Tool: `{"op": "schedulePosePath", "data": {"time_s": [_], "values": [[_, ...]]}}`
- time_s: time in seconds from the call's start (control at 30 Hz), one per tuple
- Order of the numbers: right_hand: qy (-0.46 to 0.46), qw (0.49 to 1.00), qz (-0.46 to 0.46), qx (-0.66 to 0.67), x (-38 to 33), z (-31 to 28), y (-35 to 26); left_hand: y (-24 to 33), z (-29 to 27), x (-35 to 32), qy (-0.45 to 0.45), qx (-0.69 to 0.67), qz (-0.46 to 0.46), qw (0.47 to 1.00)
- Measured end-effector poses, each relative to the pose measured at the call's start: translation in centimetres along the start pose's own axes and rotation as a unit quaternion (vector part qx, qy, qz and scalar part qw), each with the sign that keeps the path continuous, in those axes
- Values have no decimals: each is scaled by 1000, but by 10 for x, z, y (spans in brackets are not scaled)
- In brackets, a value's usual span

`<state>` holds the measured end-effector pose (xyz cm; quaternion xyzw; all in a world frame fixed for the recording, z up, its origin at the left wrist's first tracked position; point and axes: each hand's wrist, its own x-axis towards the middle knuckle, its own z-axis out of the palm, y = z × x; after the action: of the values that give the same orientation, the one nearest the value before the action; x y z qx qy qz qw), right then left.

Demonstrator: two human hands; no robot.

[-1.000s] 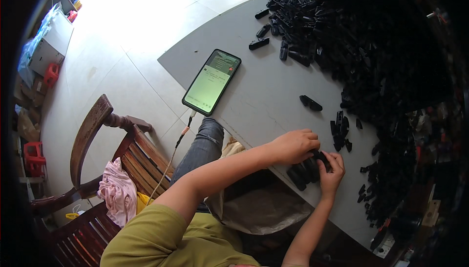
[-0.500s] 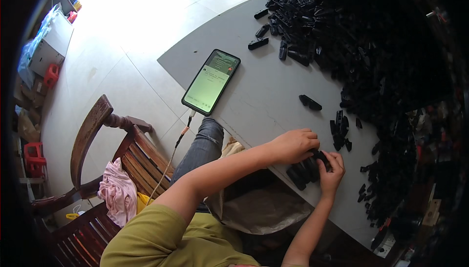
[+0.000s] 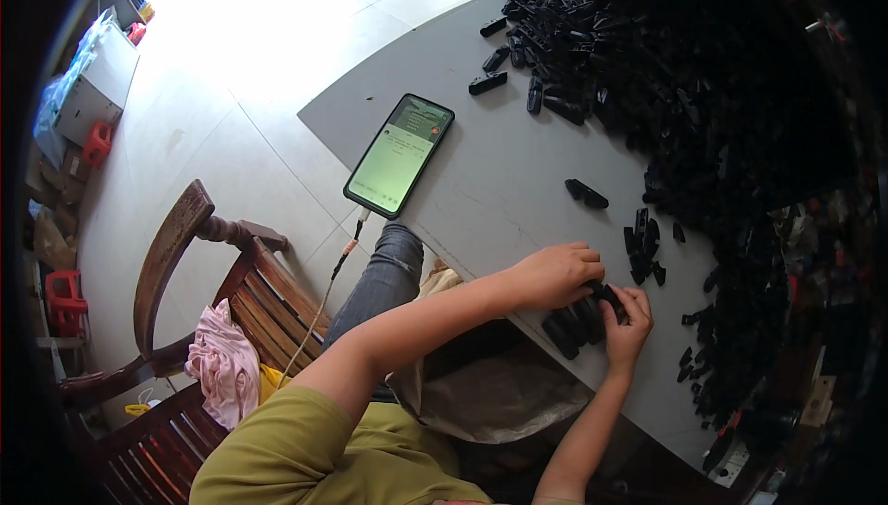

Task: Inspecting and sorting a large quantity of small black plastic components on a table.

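Observation:
My left hand (image 3: 559, 276) and my right hand (image 3: 630, 324) meet over the near part of the grey table (image 3: 504, 172). Both close their fingers on a small black plastic part (image 3: 606, 296), mostly hidden between them. Right beside it, several black plastic pieces (image 3: 566, 329) lie side by side near the table's front edge, partly under my left hand. Just beyond my hands is a small group of narrow black pieces (image 3: 642, 244). Farther off, one black piece (image 3: 587, 194) lies alone.
A big heap of black parts (image 3: 592, 33) covers the table's far and right sides. A phone (image 3: 400, 155) with a lit screen lies at the left edge, its cable (image 3: 326, 306) hanging down. Below the edge sits an open sack (image 3: 499, 394). A wooden chair (image 3: 171, 264) holds pink cloth (image 3: 224, 366).

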<state>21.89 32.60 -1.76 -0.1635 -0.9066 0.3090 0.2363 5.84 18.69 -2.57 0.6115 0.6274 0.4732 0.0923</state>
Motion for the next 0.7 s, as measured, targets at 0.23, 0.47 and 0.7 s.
{"op": "schedulePosePath", "data": {"time_s": [0.23, 0.47, 0.7], "values": [[8, 1000, -10, 3, 0, 0, 1, 2, -1, 1, -5, -3, -4, 1000], [8, 1000, 1, 8, 1, 0, -2, 1, -1, 1, -8, -1, -3, 1000], [8, 1000, 1, 8, 1, 0, -5, 2, -2, 0, -2, -6, -4, 1000]]}}
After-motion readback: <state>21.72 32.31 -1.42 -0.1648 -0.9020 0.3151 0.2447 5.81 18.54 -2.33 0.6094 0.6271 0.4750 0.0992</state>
